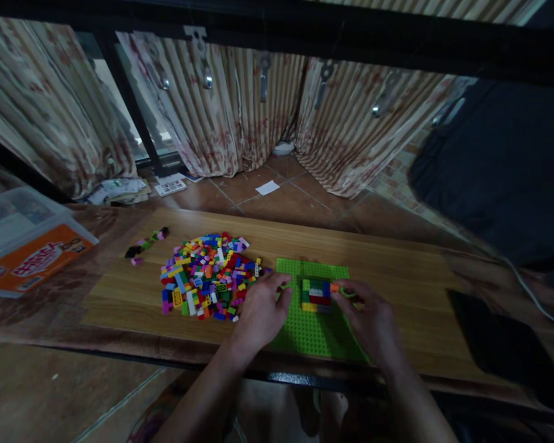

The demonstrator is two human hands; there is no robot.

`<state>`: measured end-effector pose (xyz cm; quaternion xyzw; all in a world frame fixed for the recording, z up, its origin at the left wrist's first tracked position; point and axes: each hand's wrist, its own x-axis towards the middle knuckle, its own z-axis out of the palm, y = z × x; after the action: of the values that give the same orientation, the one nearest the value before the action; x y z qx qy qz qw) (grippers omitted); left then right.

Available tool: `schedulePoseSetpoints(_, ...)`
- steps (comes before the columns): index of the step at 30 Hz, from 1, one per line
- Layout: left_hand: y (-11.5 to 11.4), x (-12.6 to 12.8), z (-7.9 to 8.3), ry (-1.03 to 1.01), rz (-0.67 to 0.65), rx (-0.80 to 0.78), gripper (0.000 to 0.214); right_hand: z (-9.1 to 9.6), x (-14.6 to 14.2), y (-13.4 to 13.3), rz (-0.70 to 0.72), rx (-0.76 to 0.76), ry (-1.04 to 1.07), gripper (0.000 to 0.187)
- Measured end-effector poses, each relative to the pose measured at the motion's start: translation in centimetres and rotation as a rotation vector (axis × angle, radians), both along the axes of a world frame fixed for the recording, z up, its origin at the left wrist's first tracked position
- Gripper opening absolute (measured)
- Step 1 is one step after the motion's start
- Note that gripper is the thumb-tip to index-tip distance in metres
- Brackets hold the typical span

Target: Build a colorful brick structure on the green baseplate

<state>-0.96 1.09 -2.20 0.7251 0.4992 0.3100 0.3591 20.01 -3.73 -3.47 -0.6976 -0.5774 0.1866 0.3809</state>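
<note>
A green studded baseplate (299, 338) lies on the wooden board in front of me. On it sits a small block of stacked bricks (316, 293) in green, blue, white, red and yellow. My right hand (373, 314) pinches an orange brick (335, 288) against the right edge of this block. Over the left part of the baseplate is my left hand (262, 307), its thumb and forefinger a little apart with nothing visible between them. Just left of that hand spreads a pile of loose bricks (207, 277) in many colours.
The wooden board (410, 283) carries everything. Small brick figures (147, 243) lie at its far left. A clear plastic box (32, 246) with an orange label stands further left. A dark flat object (498, 344) lies at the right. A black bar (277, 27) crosses above, before curtains.
</note>
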Motion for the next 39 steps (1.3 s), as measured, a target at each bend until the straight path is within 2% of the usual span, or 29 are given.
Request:
schedulePoseSetpoints(8,0.1,2.1,-0.7,0.095,-0.019,-0.014,0.027,-2.8,-0.3,0.8,0.036,0.018,0.021,0.021)
schedulePoseSetpoints(12,0.2,3.1,-1.2,0.109,-0.001,-0.013,0.026,-3.4,-0.3,1.0,-0.006,0.032,0.027,0.019)
schedulePoseSetpoints(19,0.1,4.5,-1.5,0.207,-0.008,0.018,0.030,-3.2,-0.2,1.0,-0.026,0.058,0.073,0.022)
schedulePoseSetpoints(28,-0.1,5.6,-1.6,0.377,-0.006,0.090,0.036,-3.1,0.3,1.1,-0.046,0.021,0.060,0.030)
schedulePoseSetpoints(39,0.0,6.3,-1.9,0.385,0.008,0.073,0.037,-3.6,0.4,1.8,-0.081,-0.011,0.028,0.031)
